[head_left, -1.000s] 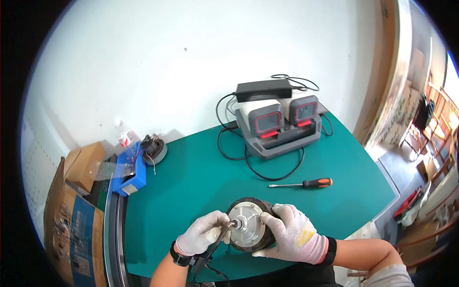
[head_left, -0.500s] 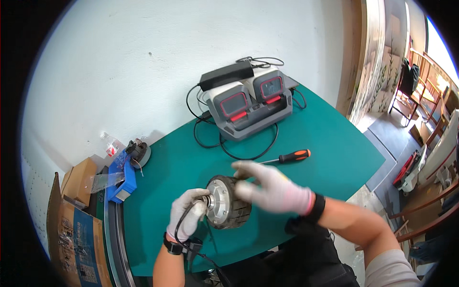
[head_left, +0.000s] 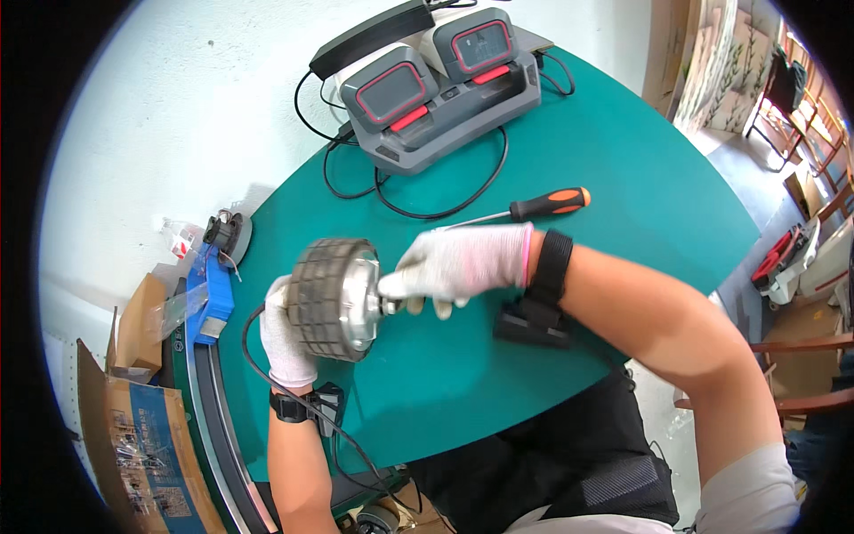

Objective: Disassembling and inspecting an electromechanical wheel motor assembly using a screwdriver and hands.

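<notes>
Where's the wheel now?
Head view, left of centre: the wheel is over the green table, between the left hand at its left and the right hand at its right.

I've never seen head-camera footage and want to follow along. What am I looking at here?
There is no machine at work: these are a person's own two hands, in pale gloves. The view comes from a wide camera worn on the head, looking down, so straight edges look bent.

The left hand holds a small wheel by its tread. The right hand has its fingers at the metal axle; blur hides whether they grip it.

On the green table lie a screwdriver and a grey dock. A blue bin sits at the left.
</notes>
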`<act>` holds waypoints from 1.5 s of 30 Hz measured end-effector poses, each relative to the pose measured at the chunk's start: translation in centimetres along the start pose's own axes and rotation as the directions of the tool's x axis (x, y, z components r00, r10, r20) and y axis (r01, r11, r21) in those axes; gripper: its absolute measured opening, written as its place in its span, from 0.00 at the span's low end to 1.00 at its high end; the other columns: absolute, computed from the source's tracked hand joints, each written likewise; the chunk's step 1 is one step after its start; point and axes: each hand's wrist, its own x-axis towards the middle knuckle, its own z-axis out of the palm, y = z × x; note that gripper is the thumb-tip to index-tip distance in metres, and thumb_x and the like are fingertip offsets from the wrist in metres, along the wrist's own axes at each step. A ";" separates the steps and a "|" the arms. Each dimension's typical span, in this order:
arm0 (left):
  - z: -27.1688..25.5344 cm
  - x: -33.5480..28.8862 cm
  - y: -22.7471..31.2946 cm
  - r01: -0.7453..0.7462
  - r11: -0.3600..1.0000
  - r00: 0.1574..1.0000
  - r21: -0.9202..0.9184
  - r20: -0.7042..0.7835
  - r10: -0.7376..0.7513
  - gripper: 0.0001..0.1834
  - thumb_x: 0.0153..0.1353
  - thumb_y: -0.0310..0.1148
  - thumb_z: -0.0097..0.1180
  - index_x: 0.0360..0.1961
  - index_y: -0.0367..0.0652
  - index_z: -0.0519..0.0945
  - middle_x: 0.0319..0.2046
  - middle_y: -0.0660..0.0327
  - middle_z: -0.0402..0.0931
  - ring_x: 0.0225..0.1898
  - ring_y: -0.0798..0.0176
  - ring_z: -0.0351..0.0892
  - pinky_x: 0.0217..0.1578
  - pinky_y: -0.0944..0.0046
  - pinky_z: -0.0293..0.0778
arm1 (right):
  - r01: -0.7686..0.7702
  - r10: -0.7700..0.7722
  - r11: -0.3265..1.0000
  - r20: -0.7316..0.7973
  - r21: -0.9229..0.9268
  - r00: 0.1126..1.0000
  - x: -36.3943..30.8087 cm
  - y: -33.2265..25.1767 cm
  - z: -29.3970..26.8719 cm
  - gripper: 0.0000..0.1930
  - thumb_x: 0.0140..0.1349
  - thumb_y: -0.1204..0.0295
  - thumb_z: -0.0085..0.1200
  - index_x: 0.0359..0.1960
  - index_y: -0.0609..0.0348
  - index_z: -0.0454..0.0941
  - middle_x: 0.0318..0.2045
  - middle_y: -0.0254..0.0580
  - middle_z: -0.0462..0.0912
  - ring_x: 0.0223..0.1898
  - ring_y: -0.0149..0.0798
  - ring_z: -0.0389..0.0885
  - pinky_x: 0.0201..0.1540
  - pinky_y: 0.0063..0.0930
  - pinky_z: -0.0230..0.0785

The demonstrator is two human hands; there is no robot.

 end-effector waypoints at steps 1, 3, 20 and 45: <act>-2.2 0.4 -1.7 0.000 0.997 0.999 -0.076 0.041 0.003 0.21 0.78 0.40 0.41 0.59 0.38 0.77 0.54 0.56 0.80 0.57 0.59 0.79 0.61 0.57 0.74 | -0.015 0.014 0.997 0.006 0.078 1.000 0.5 -0.2 0.9 0.32 0.77 0.43 0.45 0.51 0.63 0.85 0.41 0.41 0.87 0.29 0.29 0.81 0.32 0.25 0.77; -6.7 0.0 -3.3 -0.215 0.940 0.947 0.264 0.292 0.135 0.26 0.82 0.38 0.38 0.76 0.42 0.62 0.71 0.54 0.69 0.69 0.54 0.73 0.70 0.52 0.70 | 0.097 -0.085 0.962 -0.057 0.257 0.995 1.8 -0.1 2.9 0.32 0.75 0.46 0.41 0.45 0.68 0.84 0.35 0.45 0.87 0.26 0.34 0.83 0.32 0.30 0.78; -4.7 -0.1 -3.3 -0.004 0.974 0.958 -0.225 0.278 0.068 0.25 0.82 0.39 0.33 0.73 0.41 0.65 0.69 0.51 0.71 0.68 0.50 0.73 0.70 0.48 0.71 | 0.401 -0.356 0.916 -0.434 0.012 0.828 2.2 2.3 3.1 0.18 0.66 0.62 0.61 0.45 0.67 0.80 0.35 0.47 0.85 0.37 0.43 0.85 0.45 0.35 0.79; 0.4 -1.2 -0.6 -0.117 0.993 0.992 0.027 0.050 0.116 0.19 0.76 0.35 0.43 0.51 0.32 0.81 0.42 0.56 0.81 0.41 0.63 0.82 0.45 0.61 0.79 | 0.129 0.008 0.944 -0.410 0.304 0.912 1.1 -0.1 3.1 0.19 0.73 0.60 0.58 0.53 0.65 0.75 0.37 0.36 0.81 0.28 0.25 0.76 0.32 0.22 0.71</act>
